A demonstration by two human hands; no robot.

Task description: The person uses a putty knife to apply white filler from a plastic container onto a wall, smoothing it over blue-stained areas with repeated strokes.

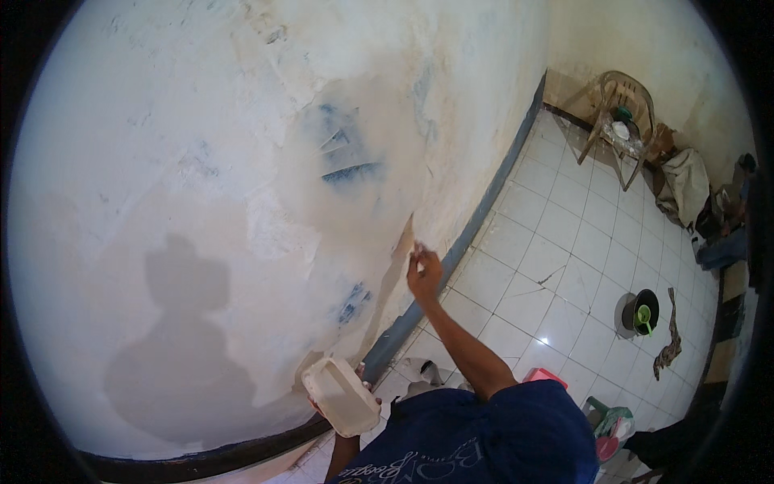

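I record the left hand (346,441) cupped beneath a pale tray (364,386). Beyond it, the nearer to the wall's blue-marked patch, the right hand (425,273) pinches a thin blade (409,232), long axis pointing away; the patch (347,149) lies up and left.

Your shirt (516,436) navy, pale script. Your tray (359,426) off-white. Wall (242,185) before you whitish, blotched blue. Floor tiles (524,202) white, dark-lined grid. Bucket (651,301) black, dipper (642,315) lime green.

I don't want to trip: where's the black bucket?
In the head view, the black bucket stands on the white tiled floor at the right, just left of a crumpled brown strip, with a green dipper in it.
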